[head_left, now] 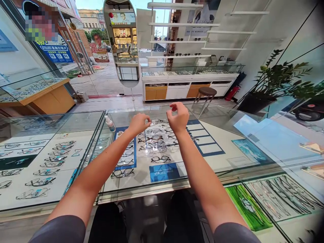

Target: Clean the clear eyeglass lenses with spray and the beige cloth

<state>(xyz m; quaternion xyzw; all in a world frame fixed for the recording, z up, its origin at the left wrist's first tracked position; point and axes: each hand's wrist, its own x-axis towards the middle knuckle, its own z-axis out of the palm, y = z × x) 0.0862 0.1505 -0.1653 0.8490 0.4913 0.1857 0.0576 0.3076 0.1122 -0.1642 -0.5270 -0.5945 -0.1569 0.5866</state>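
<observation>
Both my arms reach out over a glass display counter. My left hand hovers above the glass with its fingers curled and pinched together. A thin eyeglass frame shows right at its fingertips, though I cannot tell if the hand grips it. My right hand is a little higher, with its fingers bent and the thumb and forefinger pinched; what they hold is too small to make out. Under the glass below the hands lie rows of eyeglasses on white and blue mats.
A small spray bottle stands on the glass left of my left hand. More eyeglasses fill the left case, and green trays the right case. Beyond the counter are a brown stool, an oval mirror, shelves and a potted plant.
</observation>
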